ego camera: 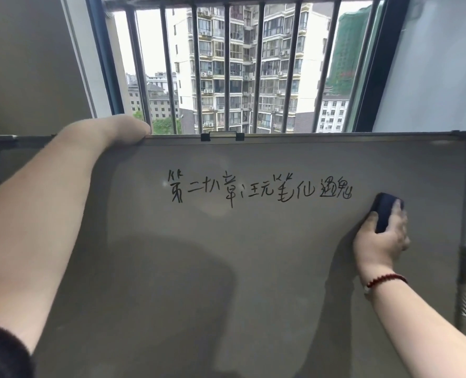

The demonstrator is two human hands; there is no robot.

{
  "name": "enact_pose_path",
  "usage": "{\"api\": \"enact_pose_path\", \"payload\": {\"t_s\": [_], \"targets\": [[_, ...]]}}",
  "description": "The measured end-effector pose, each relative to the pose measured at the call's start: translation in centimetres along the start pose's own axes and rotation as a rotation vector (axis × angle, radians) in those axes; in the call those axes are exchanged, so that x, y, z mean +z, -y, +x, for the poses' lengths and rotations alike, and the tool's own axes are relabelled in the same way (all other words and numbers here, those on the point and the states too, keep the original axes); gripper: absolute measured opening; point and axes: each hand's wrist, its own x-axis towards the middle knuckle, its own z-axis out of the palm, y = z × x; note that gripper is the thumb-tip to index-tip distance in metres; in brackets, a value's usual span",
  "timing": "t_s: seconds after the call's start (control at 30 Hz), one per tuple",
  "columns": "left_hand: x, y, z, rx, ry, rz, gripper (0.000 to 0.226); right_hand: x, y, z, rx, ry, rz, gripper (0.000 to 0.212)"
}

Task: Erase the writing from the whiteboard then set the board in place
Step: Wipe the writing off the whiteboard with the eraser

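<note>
A large whiteboard (253, 268) with a metal frame stands upright in front of me and fills the lower view. One line of black handwriting (259, 188) runs across its upper middle. My left hand (128, 129) grips the board's top edge at the left, fingers hidden behind it. My right hand (380, 238) presses a dark blue eraser (387, 211) flat against the board, just right of and below the end of the writing. A red bead bracelet circles that wrist.
Behind the board is a window (240, 64) with dark vertical bars, apartment blocks beyond. A dark wall (27, 64) lies to the left and a pale wall (444, 64) to the right. A black clip (222, 136) sits on the board's top edge.
</note>
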Motion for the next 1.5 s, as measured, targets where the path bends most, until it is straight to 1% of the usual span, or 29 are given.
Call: {"api": "enact_pose_path", "payload": {"t_s": [0.07, 0.1, 0.2, 0.3, 0.4, 0.47, 0.57, 0.63, 0.7, 0.8, 0.87, 0.9, 0.93, 1.0, 1.03, 1.07, 1.1, 1.13, 1.17, 1.2, 1.27, 1.33, 1.37, 1.4, 1.43, 1.5], "targets": [[-0.2, 0.1, 0.0, 0.024, -0.044, -0.039, 0.027, 0.7, 1.2, -0.3, 0.019, -0.011, 0.002, 0.052], [-0.2, 0.1, -0.1, 0.035, -0.058, -0.066, 0.024, 0.9, 1.9, -0.5, 0.023, -0.011, -0.003, 0.052], [-0.1, 0.1, -0.4, 0.069, -0.045, -0.096, 0.023, 1.9, 4.3, -1.5, -0.013, 0.0, -0.031, 0.051], [-0.2, 0.9, 0.1, 0.127, -0.107, -0.016, 0.021, 3.3, 6.7, -3.6, -0.106, 0.039, -0.033, 0.051], [-0.2, 1.0, 0.1, 0.113, -0.094, -0.004, 0.021, 5.0, 9.1, -6.8, -0.261, 0.092, -0.015, 0.05], [-0.1, 0.6, -0.1, 0.088, -0.086, -0.009, 0.02, 6.3, 11.2, -9.8, -0.355, 0.164, 0.003, 0.051], [-0.1, 0.4, 0.3, 0.089, -0.079, 0.023, 0.041, 7.9, 14.2, -15.2, -0.542, 0.333, 0.055, 0.052], [0.0, 0.3, 0.5, 0.081, -0.1, 0.065, 0.045, 9.0, 15.2, -18.5, -0.737, 0.394, 0.034, 0.055], [0.0, 0.2, 0.7, 0.086, -0.103, 0.084, 0.047, 9.9, 15.8, -21.0, -0.881, 0.441, -0.019, 0.056], [0.0, 0.4, 0.8, 0.069, -0.058, 0.059, 0.05, 10.5, 16.2, -22.5, -1.024, 0.522, -0.066, 0.063], [0.1, 0.7, 0.8, 0.058, -0.025, 0.04, 0.051, 10.7, 16.3, -21.7, -1.123, 0.535, -0.061, 0.064], [0.2, 0.7, 0.9, 0.063, -0.027, 0.059, 0.053, 10.7, 16.2, -20.7, -1.118, 0.5, -0.057, 0.061], [0.1, 0.8, 0.9, 0.073, -0.053, 0.08, 0.056, 10.8, 16.5, -19.6, -1.057, 0.437, -0.037, 0.059], [0.2, 0.6, 0.9, 0.058, -0.095, 0.086, 0.056, 10.6, 16.8, -16.9, -0.836, 0.328, -0.004, 0.055], [0.3, 0.5, 0.9, 0.051, -0.119, 0.09, 0.053, 10.6, 17.0, -16.1, -0.747, 0.307, 0.001, 0.055], [0.4, 0.3, 1.0, 0.062, -0.129, 0.074, 0.05, 10.6, 17.1, -15.6, -0.698, 0.296, -0.007, 0.054], [0.5, 0.1, 1.2, 0.079, -0.119, 0.062, 0.048, 10.7, 17.3, -15.6, -0.702, 0.289, -0.025, 0.054], [0.6, -0.1, 1.3, 0.093, -0.1, 0.058, 0.046, 10.7, 17.6, -16.0, -0.774, 0.297, -0.043, 0.054], [0.6, -0.2, 1.4, 0.086, -0.093, 0.053, 0.046, 10.6, 17.8, -16.8, -0.917, 0.333, -0.062, 0.053], [0.6, -0.2, 1.5, 0.072, -0.102, 0.041, 0.045, 10.5, 17.7, -18.0, -1.109, 0.419, -0.077, 0.053], [0.6, -0.1, 1.8, 0.07, -0.095, 0.069, 0.046, 10.0, 16.0, -20.8, -1.476, 0.705, -0.052, 0.049], [0.7, 0.2, 2.3, 0.051, -0.097, 0.096, 0.047, 9.3, 13.1, -23.3, -1.756, 0.948, -0.063, 0.043], [0.7, 0.4, 2.6, 0.043, -0.108, 0.096, 0.048, 9.2, 11.6, -24.1, -1.836, 1.019, -0.098, 0.043], [0.6, 0.6, 2.6, 0.04, -0.129, 0.088, 0.05, 9.1, 10.5, -24.3, -1.859, 1.069, -0.136, 0.043], [0.6, 0.7, 2.6, 0.037, -0.128, 0.082, 0.051, 9.1, 10.0, -23.9, -1.847, 1.082, -0.155, 0.044], [0.7, 0.9, 2.7, 0.041, -0.085, 0.063, 0.052, 8.9, 10.0, -21.9, -1.758, 0.995, -0.143, 0.048]]}}
